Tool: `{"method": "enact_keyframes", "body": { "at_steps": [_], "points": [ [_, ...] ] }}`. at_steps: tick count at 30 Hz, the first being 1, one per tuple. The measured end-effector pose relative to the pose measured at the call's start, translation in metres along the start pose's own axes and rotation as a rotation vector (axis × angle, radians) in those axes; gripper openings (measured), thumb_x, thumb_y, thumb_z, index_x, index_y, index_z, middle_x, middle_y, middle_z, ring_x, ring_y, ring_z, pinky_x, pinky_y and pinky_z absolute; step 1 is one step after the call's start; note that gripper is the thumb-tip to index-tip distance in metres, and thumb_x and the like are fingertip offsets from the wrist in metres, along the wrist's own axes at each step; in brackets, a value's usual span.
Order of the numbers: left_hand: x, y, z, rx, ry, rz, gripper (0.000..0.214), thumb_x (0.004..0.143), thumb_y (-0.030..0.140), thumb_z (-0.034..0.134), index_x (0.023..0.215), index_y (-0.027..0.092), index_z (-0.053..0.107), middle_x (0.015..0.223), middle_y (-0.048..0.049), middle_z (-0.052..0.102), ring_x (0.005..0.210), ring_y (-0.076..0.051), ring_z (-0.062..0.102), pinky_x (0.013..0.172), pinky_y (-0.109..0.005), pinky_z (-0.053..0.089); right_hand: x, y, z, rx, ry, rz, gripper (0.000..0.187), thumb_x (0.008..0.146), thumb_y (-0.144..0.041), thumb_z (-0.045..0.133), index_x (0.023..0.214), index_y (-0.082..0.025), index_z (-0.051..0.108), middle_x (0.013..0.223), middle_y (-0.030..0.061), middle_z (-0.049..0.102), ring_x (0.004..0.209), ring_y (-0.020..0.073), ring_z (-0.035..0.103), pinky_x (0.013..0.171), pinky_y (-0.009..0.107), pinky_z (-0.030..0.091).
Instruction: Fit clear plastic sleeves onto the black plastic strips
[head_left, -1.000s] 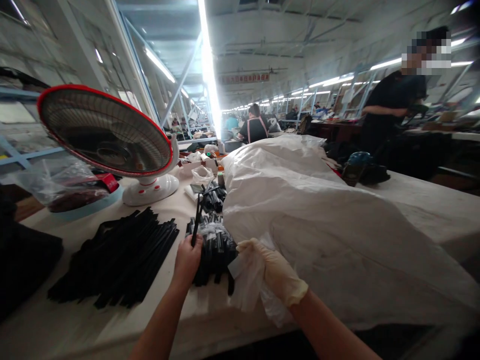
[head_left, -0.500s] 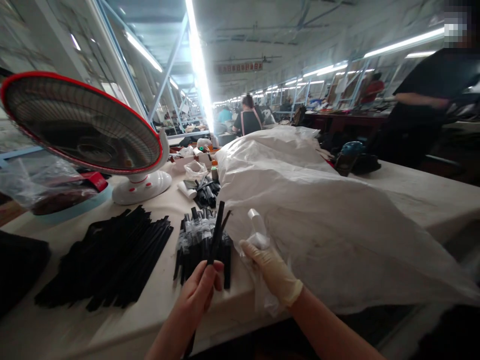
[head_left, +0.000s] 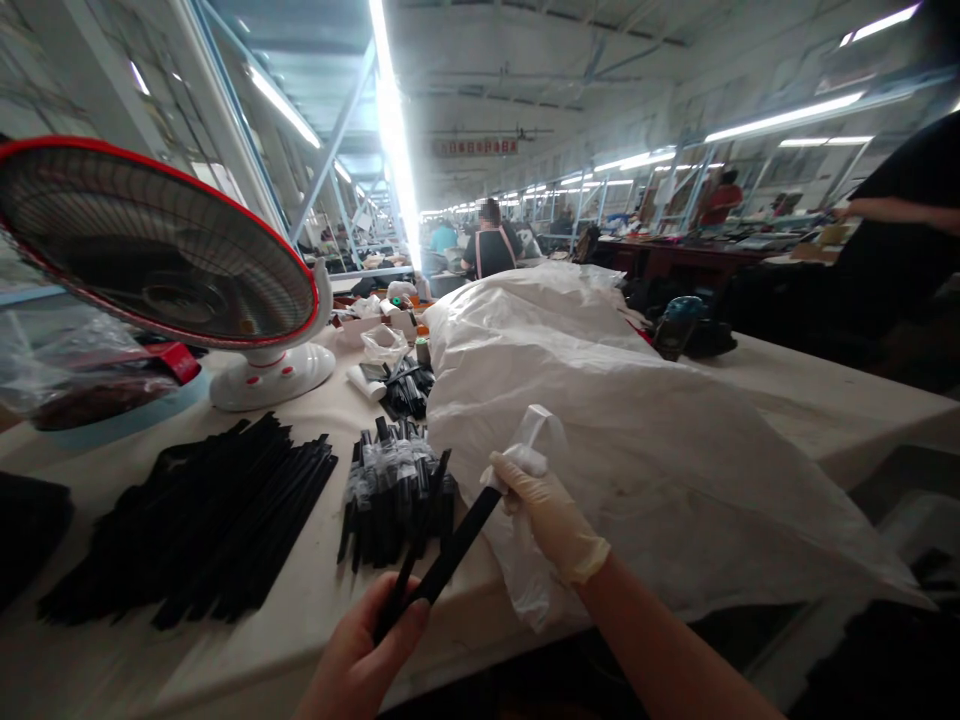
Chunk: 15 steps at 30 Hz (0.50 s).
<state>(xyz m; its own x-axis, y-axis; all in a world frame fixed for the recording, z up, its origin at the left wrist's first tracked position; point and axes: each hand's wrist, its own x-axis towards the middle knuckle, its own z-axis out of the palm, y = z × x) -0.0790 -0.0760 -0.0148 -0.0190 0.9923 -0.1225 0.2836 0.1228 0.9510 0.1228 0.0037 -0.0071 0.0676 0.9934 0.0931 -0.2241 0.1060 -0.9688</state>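
Note:
My left hand point(head_left: 382, 635), bare, is closed around black fabric strips point(head_left: 459, 545) at the table's front edge. One strip slants up to the right, and its far end meets the fingertips of my right hand point(head_left: 551, 515). A thinner strip sticks up beside it. A pale glove covers my right hand, which is closed on crumpled clear plastic film point(head_left: 534, 590); a loop of it stands above the fingers and the rest hangs below. Whether the right fingers also pinch the strip's end I cannot tell. Just beyond lie black strip bundles point(head_left: 394, 480) wrapped in clear plastic.
A big white plastic sack point(head_left: 637, 450) covers the table's middle and right. Loose black strips point(head_left: 202, 520) are heaped at left, before a red-rimmed fan point(head_left: 172, 250). More short black pieces point(head_left: 409, 388) lie farther back. A person in dark clothes point(head_left: 907, 210) stands at far right.
My left hand has drawn down and left, tilting the strips from upright to a slant. The wide strip's end now meets my right hand, whose plastic film has shifted. The view has turned slightly right.

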Motion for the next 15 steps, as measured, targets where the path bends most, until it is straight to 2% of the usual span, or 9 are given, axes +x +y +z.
{"method": "enact_keyframes", "body": {
  "at_steps": [2, 5, 7, 9, 11, 13, 15],
  "points": [
    [0.005, 0.002, -0.002, -0.028, -0.033, -0.013, 0.039, 0.064, 0.054, 0.063, 0.075, 0.017, 0.062, 0.051, 0.0077, 0.036, 0.048, -0.009, 0.033, 0.048, -0.021, 0.028, -0.007, -0.002, 0.004, -0.078, -0.035, -0.012, 0.032, 0.074, -0.045, 0.063, 0.059, -0.018, 0.056, 0.05, -0.0055, 0.044, 0.049, 0.0084, 0.039, 0.051, 0.023, 0.031],
    [0.012, 0.007, 0.002, -0.021, -0.034, 0.038, 0.032, 0.066, 0.047, 0.064, 0.074, 0.016, 0.061, 0.052, 0.007, 0.041, 0.05, -0.01, 0.037, 0.05, -0.022, 0.031, -0.022, 0.006, 0.02, -0.039, -0.104, 0.077, 0.026, 0.069, -0.044, 0.068, 0.067, -0.019, 0.062, 0.061, -0.0026, 0.056, 0.057, 0.0112, 0.047, 0.054, 0.024, 0.037],
    [0.015, 0.008, 0.006, -0.011, 0.0, 0.108, 0.027, 0.067, 0.043, 0.063, 0.075, 0.017, 0.059, 0.055, 0.0057, 0.048, 0.052, -0.011, 0.043, 0.053, -0.023, 0.036, -0.031, 0.015, 0.032, 0.042, -0.197, 0.142, 0.026, 0.068, -0.045, 0.068, 0.073, -0.02, 0.065, 0.069, 0.0, 0.061, 0.062, 0.0134, 0.052, 0.055, 0.024, 0.039],
    [0.016, 0.006, 0.01, 0.014, 0.063, 0.161, 0.026, 0.067, 0.041, 0.063, 0.08, 0.019, 0.056, 0.06, 0.0042, 0.054, 0.056, -0.014, 0.049, 0.056, -0.025, 0.04, -0.036, 0.019, 0.037, 0.107, -0.301, 0.193, 0.028, 0.067, -0.046, 0.069, 0.073, -0.018, 0.065, 0.068, 0.0004, 0.061, 0.061, 0.0129, 0.052, 0.054, 0.024, 0.04],
    [0.016, 0.0, 0.011, 0.064, 0.108, 0.186, 0.03, 0.066, 0.042, 0.063, 0.085, 0.02, 0.055, 0.064, 0.0032, 0.058, 0.058, -0.016, 0.052, 0.058, -0.026, 0.042, -0.035, 0.016, 0.035, 0.177, -0.261, 0.213, 0.03, 0.069, -0.047, 0.067, 0.066, -0.017, 0.062, 0.057, -0.0028, 0.055, 0.052, 0.009, 0.046, 0.051, 0.022, 0.037],
    [0.016, -0.005, 0.011, 0.107, 0.094, 0.195, 0.033, 0.066, 0.044, 0.062, 0.089, 0.021, 0.055, 0.065, 0.0032, 0.059, 0.058, -0.016, 0.052, 0.055, -0.026, 0.041, -0.033, 0.009, 0.034, 0.271, -0.118, 0.228, 0.033, 0.071, -0.048, 0.064, 0.061, -0.017, 0.057, 0.049, -0.0058, 0.047, 0.045, 0.0065, 0.04, 0.048, 0.02, 0.035],
    [0.016, -0.007, 0.011, 0.103, 0.068, 0.195, 0.035, 0.067, 0.045, 0.061, 0.092, 0.021, 0.053, 0.063, 0.0039, 0.059, 0.055, -0.016, 0.052, 0.053, -0.026, 0.041, -0.034, 0.006, 0.037, 0.383, -0.008, 0.266, 0.033, 0.07, -0.049, 0.065, 0.065, -0.018, 0.057, 0.05, -0.0062, 0.048, 0.045, 0.0071, 0.042, 0.048, 0.021, 0.036]
  ]
}}
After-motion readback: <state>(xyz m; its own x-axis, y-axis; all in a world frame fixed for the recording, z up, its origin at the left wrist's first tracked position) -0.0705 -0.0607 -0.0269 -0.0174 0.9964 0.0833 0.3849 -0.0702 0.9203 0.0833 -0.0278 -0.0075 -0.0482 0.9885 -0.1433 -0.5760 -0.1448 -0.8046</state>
